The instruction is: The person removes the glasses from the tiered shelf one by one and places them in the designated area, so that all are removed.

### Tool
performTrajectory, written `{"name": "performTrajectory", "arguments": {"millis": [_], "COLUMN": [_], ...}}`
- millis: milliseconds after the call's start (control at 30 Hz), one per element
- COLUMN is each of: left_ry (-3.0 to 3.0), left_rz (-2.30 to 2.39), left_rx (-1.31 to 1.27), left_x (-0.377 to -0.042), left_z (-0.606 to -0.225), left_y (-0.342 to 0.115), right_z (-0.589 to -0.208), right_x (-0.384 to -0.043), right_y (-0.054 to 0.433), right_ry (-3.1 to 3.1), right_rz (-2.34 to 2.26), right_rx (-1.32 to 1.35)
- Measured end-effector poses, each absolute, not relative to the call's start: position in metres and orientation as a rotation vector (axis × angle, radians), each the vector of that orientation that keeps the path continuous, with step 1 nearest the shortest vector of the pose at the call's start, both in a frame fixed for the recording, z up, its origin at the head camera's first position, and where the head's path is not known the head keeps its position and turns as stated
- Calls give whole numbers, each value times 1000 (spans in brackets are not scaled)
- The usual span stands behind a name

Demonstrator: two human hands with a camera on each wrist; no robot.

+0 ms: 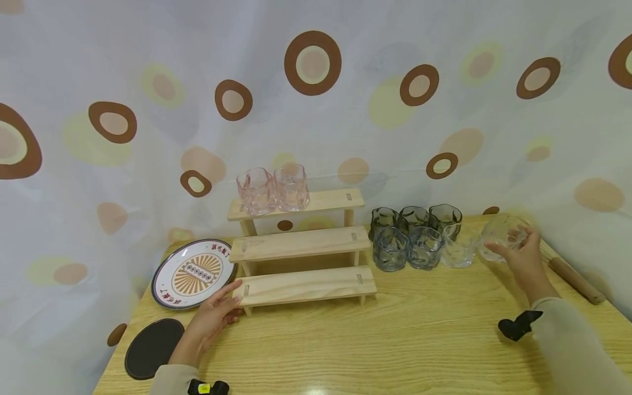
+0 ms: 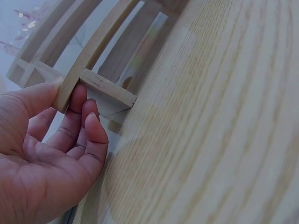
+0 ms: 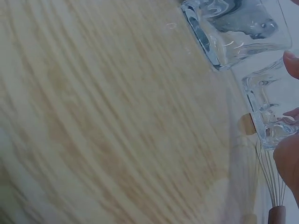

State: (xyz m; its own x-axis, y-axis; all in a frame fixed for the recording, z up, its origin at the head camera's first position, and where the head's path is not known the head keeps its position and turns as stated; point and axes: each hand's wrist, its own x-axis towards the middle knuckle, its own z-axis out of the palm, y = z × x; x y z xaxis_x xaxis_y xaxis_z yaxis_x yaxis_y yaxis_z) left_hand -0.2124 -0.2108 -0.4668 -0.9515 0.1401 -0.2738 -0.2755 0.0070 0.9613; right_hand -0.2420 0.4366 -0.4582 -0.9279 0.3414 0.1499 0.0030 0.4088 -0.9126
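Observation:
At the left, my left hand (image 1: 212, 318) holds the end of the lowest board of a three-step wooden rack (image 1: 306, 286). In the left wrist view the thumb lies on top of that board (image 2: 70, 91) and curled fingers sit beneath it. Far to the right, my right hand (image 1: 525, 263) grips a clear wavy drinking glass (image 1: 501, 230) between thumb and fingers. That glass (image 3: 268, 105) appears at the right edge of the right wrist view, close to the tabletop. Beside it stands another clear glass (image 1: 458, 249). Two pink glasses (image 1: 257, 192) stand on the rack's top step.
Bluish glasses (image 1: 390, 252) stand left of the clear ones, with dark grey glasses (image 1: 415, 216) behind them. A whisk (image 1: 573, 277) lies along the table's right side. Left of the rack are a patterned plate (image 1: 168, 274) and a black oval mat (image 1: 153, 348). A patterned curtain (image 1: 321, 126) hangs behind.

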Motion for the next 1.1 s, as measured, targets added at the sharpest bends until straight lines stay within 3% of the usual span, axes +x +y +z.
{"name": "performTrajectory", "arguments": {"millis": [1100], "left_ry": [2007], "left_rz": [2028], "left_rx": [-105], "left_x": [-213], "left_z": [-468], "left_y": [-212], "right_z": [-468], "right_x": [-243], "right_y": [433], "right_ry": [-2453], "right_rz": [1570], "right_rx": [-328]}}
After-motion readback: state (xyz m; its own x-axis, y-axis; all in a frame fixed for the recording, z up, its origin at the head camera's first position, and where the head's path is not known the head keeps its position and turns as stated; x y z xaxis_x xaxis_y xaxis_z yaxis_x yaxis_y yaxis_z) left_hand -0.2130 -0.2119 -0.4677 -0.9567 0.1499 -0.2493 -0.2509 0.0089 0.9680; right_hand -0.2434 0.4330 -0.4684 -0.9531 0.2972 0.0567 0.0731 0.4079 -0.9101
